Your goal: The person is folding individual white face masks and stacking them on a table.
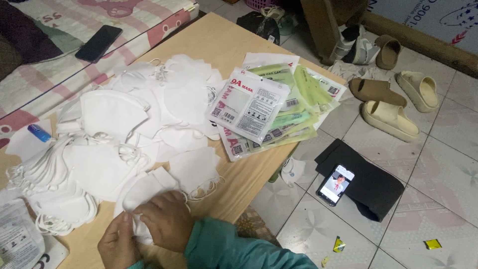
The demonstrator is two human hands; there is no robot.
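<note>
Two bare hands, left hand [118, 244], right hand [168, 220], no rings visible, teal long sleeve [234, 251] reaching the right wrist

Stack of flat mask packets [271, 112] fanned on table, 1 o'clock of centre: top white-and-red, lower ones pale green. Dark-screened phone [98, 43] at 10 o'clock. Lit phone [336, 185] on floor, 4 o'clock. White printed bag [17, 236] at 8 o'clock.

Dim indoor light, soft shadows, slight glare on floor tiles [438, 169], pic soft/grainy, corners dark.
</note>
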